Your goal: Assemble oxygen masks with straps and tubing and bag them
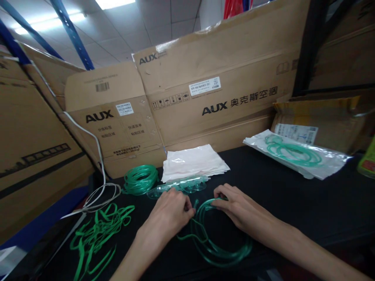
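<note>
A loose coil of green transparent tubing (218,246) lies on the black table (293,203) in front of me. My left hand (170,214) is closed in a pinch at the coil's left top edge. At the coil's upper right my right hand (234,205) is closed on the tubing with curled fingers. Just beyond my left hand lies a clear green-tinted plastic mask (178,185).
A tight green tubing coil (140,179) sits at the left, a heap of flat green straps (99,230) nearer me. A stack of clear bags (193,162) lies behind the mask. A bagged tubing set (295,154) is at the right. Cardboard boxes (216,78) wall the back; a white cable (99,191) hangs left.
</note>
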Demonstrator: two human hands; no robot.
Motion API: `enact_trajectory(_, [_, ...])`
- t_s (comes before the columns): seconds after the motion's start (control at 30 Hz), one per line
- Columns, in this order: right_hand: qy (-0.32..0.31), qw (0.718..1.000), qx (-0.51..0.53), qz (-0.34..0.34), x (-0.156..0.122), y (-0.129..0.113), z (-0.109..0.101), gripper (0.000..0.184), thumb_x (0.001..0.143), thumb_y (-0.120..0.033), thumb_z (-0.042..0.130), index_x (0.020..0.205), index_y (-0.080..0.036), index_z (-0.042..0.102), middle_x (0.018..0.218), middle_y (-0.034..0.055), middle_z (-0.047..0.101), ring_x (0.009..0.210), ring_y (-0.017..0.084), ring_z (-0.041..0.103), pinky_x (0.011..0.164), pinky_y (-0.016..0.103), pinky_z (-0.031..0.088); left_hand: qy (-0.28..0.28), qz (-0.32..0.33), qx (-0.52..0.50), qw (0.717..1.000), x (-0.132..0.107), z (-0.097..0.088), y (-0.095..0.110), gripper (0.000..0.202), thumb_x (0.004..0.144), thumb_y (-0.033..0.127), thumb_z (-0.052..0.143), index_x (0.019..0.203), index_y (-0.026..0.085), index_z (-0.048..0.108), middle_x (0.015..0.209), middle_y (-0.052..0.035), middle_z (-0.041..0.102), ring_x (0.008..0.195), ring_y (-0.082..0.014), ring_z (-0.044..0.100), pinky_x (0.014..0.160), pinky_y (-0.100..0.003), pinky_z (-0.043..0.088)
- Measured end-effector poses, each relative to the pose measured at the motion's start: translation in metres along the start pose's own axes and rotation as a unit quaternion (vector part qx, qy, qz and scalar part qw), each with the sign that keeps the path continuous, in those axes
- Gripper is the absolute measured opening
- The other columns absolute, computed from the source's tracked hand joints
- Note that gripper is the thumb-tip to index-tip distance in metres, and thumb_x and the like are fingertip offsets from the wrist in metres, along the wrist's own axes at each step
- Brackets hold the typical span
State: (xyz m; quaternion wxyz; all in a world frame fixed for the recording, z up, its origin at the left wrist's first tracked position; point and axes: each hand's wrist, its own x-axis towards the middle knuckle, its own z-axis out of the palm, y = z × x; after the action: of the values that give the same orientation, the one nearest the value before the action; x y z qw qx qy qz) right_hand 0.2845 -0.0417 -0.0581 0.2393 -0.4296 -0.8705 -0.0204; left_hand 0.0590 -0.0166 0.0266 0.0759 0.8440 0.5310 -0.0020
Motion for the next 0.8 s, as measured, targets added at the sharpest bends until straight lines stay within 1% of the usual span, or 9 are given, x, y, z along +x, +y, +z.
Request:
enact_trajectory(0.1, [-0.010, 1.000, 0.011, 0.005, 0.001, 0.000, 0.000, 0.032, 0.098, -0.006, 0.046, 0.109, -0.025, 0.070, 0.113, 0.0073, 0.064, 0.098, 0.024, 0.057, 0.083, 0.038, 0.045, -0.020, 0.013, 0.011, 1.000, 0.009, 0.002, 0.008, 0.017, 0.080, 0.022, 0.066, 0.089, 0.018, 0.080, 0.090, -0.0113, 0.077, 0.096, -0.0295, 0.068, 0.085, -0.036, 0.047])
enact_trajectory(0.2, [-0.013, 0.999, 0.035, 0.006, 0.001, 0.000, 0.001, 0.033, 0.098, -0.004, 0.044, 0.108, -0.023, 0.068, 0.117, 0.0083, 0.065, 0.102, 0.024, 0.059, 0.086, 0.040, 0.048, -0.015, 0.026, -0.002, 1.000, 0.016, 0.007, 0.009, 0.017, 0.077, 0.021, 0.067, 0.087, 0.018, 0.079, 0.085, -0.0099, 0.078, 0.088, -0.0287, 0.070, 0.080, -0.035, 0.048])
enact_trajectory(0.27, [-0.007, 0.998, 0.058, 0.000, 0.001, 0.000, 0.001, 0.034, 0.096, -0.001, 0.043, 0.106, -0.020, 0.068, 0.120, 0.0097, 0.065, 0.106, 0.024, 0.060, 0.089, 0.041, 0.050, -0.004, 0.037, -0.019, 0.999, 0.019, 0.012, 0.008, 0.019, 0.080, 0.020, 0.064, 0.091, 0.017, 0.078, 0.087, -0.0088, 0.078, 0.086, -0.0266, 0.071, 0.078, -0.033, 0.048])
enact_trajectory(0.37, [0.001, 0.996, 0.092, -0.006, 0.000, 0.001, 0.002, 0.032, 0.094, -0.001, 0.045, 0.106, -0.019, 0.069, 0.130, 0.0125, 0.062, 0.118, 0.026, 0.059, 0.097, 0.043, 0.051, 0.012, 0.058, -0.044, 0.997, 0.019, 0.020, 0.006, 0.023, 0.089, 0.021, 0.056, 0.101, 0.018, 0.075, 0.096, -0.0074, 0.077, 0.091, -0.0234, 0.070, 0.079, -0.030, 0.048])
enact_trajectory(0.5, [0.014, 0.992, 0.125, -0.004, -0.001, 0.003, 0.006, 0.032, 0.096, -0.006, 0.046, 0.113, -0.020, 0.069, 0.139, 0.0140, 0.060, 0.128, 0.024, 0.058, 0.105, 0.041, 0.050, 0.024, 0.093, -0.093, 0.991, 0.016, 0.022, 0.007, 0.029, 0.100, 0.029, 0.048, 0.111, 0.020, 0.073, 0.111, -0.0077, 0.075, 0.107, -0.0237, 0.066, 0.092, -0.031, 0.046])
enact_trajectory(0.57, [0.025, 0.990, 0.139, -0.003, -0.001, 0.004, 0.008, 0.030, 0.098, -0.008, 0.046, 0.113, -0.020, 0.068, 0.138, 0.0135, 0.062, 0.129, 0.024, 0.058, 0.106, 0.040, 0.050, 0.017, 0.099, -0.120, 0.988, 0.013, 0.020, 0.010, 0.030, 0.099, 0.035, 0.051, 0.112, 0.020, 0.074, 0.108, -0.0083, 0.074, 0.105, -0.0252, 0.067, 0.092, -0.033, 0.047])
enact_trajectory(0.63, [0.032, 0.987, 0.157, 0.002, -0.001, 0.005, 0.010, 0.025, 0.099, -0.010, 0.046, 0.109, -0.020, 0.067, 0.130, 0.0123, 0.065, 0.122, 0.022, 0.062, 0.104, 0.038, 0.051, 0.001, 0.101, -0.126, 0.987, 0.011, 0.018, 0.014, 0.029, 0.094, 0.038, 0.061, 0.114, 0.020, 0.074, 0.104, -0.0077, 0.074, 0.098, -0.0259, 0.067, 0.088, -0.034, 0.048])
enact_trajectory(0.73, [0.033, 0.983, 0.180, 0.027, -0.003, 0.006, 0.013, 0.017, 0.099, -0.013, 0.051, 0.107, -0.020, 0.063, 0.113, 0.0079, 0.068, 0.106, 0.019, 0.066, 0.096, 0.033, 0.055, -0.001, 0.121, -0.115, 0.986, 0.009, 0.018, 0.017, 0.031, 0.088, 0.027, 0.068, 0.118, 0.020, 0.072, 0.108, -0.0070, 0.072, 0.100, -0.0256, 0.066, 0.089, -0.033, 0.047])
enact_trajectory(0.8, [0.043, 0.984, 0.168, 0.043, -0.006, 0.008, 0.015, 0.021, 0.098, -0.016, 0.055, 0.117, -0.021, 0.061, 0.115, 0.0081, 0.068, 0.109, 0.021, 0.065, 0.098, 0.036, 0.055, 0.007, 0.138, -0.115, 0.984, 0.010, 0.021, 0.017, 0.031, 0.088, 0.019, 0.065, 0.118, 0.020, 0.071, 0.110, -0.0068, 0.071, 0.103, -0.0245, 0.065, 0.091, -0.032, 0.046])
